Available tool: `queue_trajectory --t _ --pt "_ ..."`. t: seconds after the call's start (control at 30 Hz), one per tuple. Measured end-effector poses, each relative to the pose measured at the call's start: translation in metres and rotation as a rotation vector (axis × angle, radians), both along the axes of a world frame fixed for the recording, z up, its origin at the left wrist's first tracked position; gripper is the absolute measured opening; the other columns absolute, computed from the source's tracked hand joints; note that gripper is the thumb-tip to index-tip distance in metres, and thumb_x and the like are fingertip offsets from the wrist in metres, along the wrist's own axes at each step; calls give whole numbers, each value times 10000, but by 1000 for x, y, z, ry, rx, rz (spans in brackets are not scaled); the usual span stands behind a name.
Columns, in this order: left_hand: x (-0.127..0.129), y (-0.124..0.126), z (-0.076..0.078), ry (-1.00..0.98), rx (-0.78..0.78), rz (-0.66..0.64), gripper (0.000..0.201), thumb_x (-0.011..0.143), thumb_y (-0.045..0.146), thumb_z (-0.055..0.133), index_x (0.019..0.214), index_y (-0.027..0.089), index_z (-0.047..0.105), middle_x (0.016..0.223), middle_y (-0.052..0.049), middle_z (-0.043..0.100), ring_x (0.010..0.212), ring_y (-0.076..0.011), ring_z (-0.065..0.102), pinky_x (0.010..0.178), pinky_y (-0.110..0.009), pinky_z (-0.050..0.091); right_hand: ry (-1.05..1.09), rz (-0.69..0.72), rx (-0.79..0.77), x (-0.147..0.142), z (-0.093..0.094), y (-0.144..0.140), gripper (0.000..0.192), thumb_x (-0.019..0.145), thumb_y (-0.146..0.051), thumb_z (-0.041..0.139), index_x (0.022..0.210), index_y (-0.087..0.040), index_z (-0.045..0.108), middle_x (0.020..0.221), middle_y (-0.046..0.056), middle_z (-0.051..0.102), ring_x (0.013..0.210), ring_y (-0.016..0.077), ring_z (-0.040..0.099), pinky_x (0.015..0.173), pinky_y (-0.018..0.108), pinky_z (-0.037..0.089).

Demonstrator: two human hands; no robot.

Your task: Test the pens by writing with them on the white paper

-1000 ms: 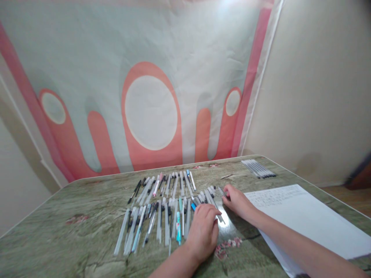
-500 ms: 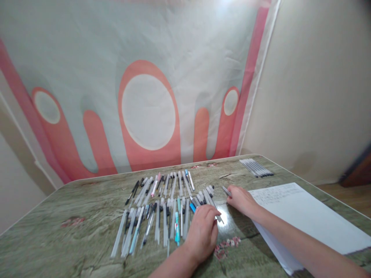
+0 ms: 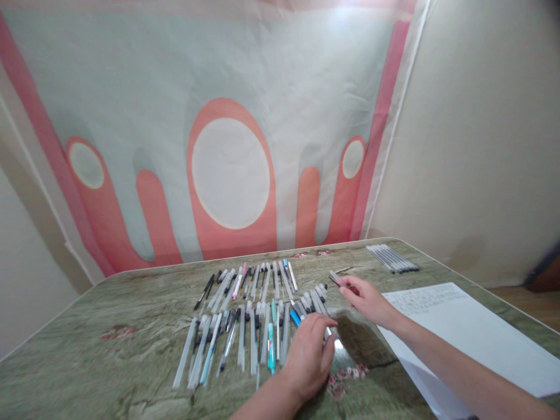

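A pen (image 3: pixel 336 279), greyish with a dark thin part alongside, is pinched in the fingers of my right hand (image 3: pixel 365 298), which hovers over the table right of the pens. My left hand (image 3: pixel 310 357) lies at the right end of the front row, its fingers curled over a pen (image 3: pixel 328 333) whose end shows between thumb and forefinger. Beside it fan several grey-capped pens (image 3: pixel 315 297) and a blue one (image 3: pixel 295 318). A turquoise pen (image 3: pixel 271 347) lies just left of this hand. What is under my left palm is hidden.
Behind the front row lies a second row of pens (image 3: pixel 258 281). At the far right is a neat bundle of slim refills or pens (image 3: pixel 392 258). White paper with handwriting (image 3: pixel 472 338) lies under my right forearm. A printed cloth (image 3: pixel 236 58) hangs behind the table.
My right hand has lifted slightly and turned the pen, so its dark thin part shows. My left hand stays among the pens. The view has shifted slightly.
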State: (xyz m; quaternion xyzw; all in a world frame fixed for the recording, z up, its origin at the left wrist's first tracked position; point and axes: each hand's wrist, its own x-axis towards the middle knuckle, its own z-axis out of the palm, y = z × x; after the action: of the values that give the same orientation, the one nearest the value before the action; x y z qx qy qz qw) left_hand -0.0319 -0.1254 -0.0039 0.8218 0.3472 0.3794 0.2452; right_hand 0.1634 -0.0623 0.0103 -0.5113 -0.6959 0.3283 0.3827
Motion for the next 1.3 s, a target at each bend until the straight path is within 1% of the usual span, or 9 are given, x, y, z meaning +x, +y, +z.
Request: queue_trajectory --t 0.13,0.27,0.37,0.57,0.67,0.77,0.87,1.07,1.3 --pt "7 1 0 -258 -296 51 215 805 245 502 1013 189 499 951 -70 562 837 -164 541 768 -325 438 7 43 102 -15 15 -20 252 798 -373 480 905 -164 569 759 11 537 597 106 497 552 221 411" --pt "13 8 6 -705 -606 -2 421 696 302 653 1052 165 473 994 -92 566 847 -174 561 713 -288 451 153 210 -107 -29 20 -40 275 807 -418 476 896 -171 555 655 -22 499 511 82 438 465 196 358" --pt "13 10 13 -828 -719 -13 354 644 325 700 906 130 564 868 -67 605 811 -170 559 740 -286 428 269 271 -258 -37 20 -50 292 798 -441 493 869 -162 540 551 -56 437 459 65 391 421 178 308" --pt "12 7 20 -1001 -910 -9 266 608 292 733 769 117 614 700 -25 611 640 -125 553 673 -272 421 280 284 -316 -44 23 -60 281 784 -430 523 830 -154 543 542 -54 446 456 59 395 423 174 305" --pt "3 16 29 -1079 -929 23 229 608 275 735 717 116 612 647 -6 597 587 -96 541 618 -230 425 274 260 -343 -43 20 -61 277 762 -431 546 824 -160 543 530 -61 442 438 56 376 407 173 285" --pt "-17 36 43 -1281 -833 114 174 660 240 702 766 143 605 728 7 610 618 -65 559 605 -175 437 278 236 -374 -41 16 -58 295 737 -437 571 855 -168 551 555 -58 453 445 59 373 400 174 272" --pt "-37 54 51 -1457 -780 233 64 745 180 621 790 149 588 696 10 610 588 -49 573 589 -151 462 235 209 -300 -37 18 -55 287 758 -446 540 858 -179 569 570 -49 464 471 72 390 429 189 303" --pt "-43 61 37 -1525 -813 278 29 796 128 548 771 121 563 692 -23 625 585 -63 598 593 -162 504 9 39 154 -23 36 -51 235 795 -409 505 820 -206 620 725 11 555 642 135 491 576 245 376" --pt "-40 60 35 -1520 -815 281 68 813 119 518 770 117 570 703 -33 630 600 -64 604 613 -161 512 -92 20 223 -15 40 -47 235 799 -399 500 808 -212 642 640 0 490 549 125 448 524 255 356"
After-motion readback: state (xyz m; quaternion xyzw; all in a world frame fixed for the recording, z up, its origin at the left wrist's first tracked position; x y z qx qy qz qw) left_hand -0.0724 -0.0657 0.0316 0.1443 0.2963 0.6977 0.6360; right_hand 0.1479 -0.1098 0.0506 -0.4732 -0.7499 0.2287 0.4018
